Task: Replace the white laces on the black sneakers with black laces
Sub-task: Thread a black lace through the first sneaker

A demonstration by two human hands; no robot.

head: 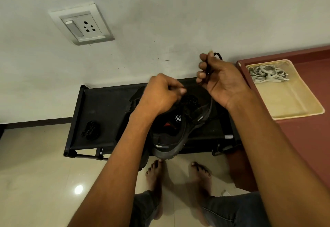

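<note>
A black sneaker [171, 133] lies on a low black fabric rack [100, 112], heel toward me, partly hidden by my arms. My right hand [217, 82] is raised above its toe end, fingers curled round a black lace [218, 55] that loops out over the thumb. My left hand [162, 94] hovers over the eyelet area and pinches the lace's other end between thumb and finger. A second black lace [90, 130] sits bundled on the rack's left side. White laces [267, 74] lie in a cream tray [292, 101] at the right.
The tray rests on a maroon table [312, 137] to the right of the rack. A wall with a switch socket [82, 24] stands behind. My bare feet [178, 178] are on the glossy tiled floor below the rack's front edge.
</note>
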